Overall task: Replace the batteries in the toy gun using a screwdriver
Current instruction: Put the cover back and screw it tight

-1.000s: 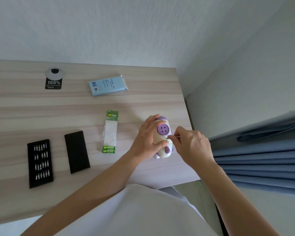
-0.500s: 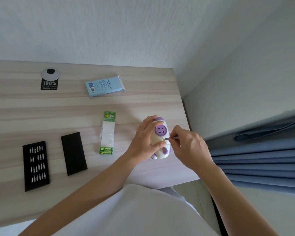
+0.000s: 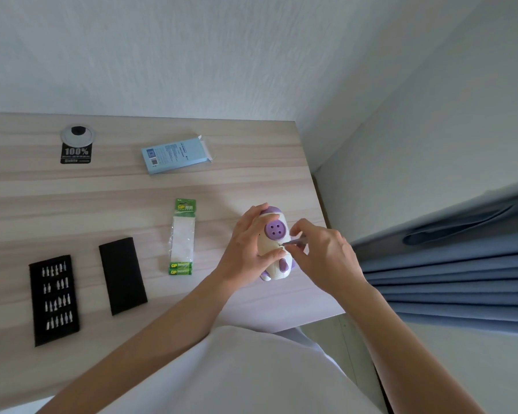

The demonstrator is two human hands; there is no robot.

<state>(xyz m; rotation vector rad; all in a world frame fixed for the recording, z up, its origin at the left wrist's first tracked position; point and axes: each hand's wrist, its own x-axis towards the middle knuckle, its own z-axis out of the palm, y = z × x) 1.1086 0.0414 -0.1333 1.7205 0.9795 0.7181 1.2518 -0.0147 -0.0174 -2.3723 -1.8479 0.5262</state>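
The white and purple toy gun stands on the wooden desk near its right edge. My left hand grips the toy's left side, thumb across its front. My right hand pinches a thin grey screwdriver whose tip touches the toy just below the round purple disc. A pack of green batteries lies to the left of the toy.
A black tray of screwdriver bits and a black lid lie at the left. A light blue box sits further back, and a round cable grommet with a black sticker at the back left. Blue curtains hang on the right.
The right hand has shifted slightly while the screwdriver stays at the toy. The left hand keeps its grip. The view has drifted a little.
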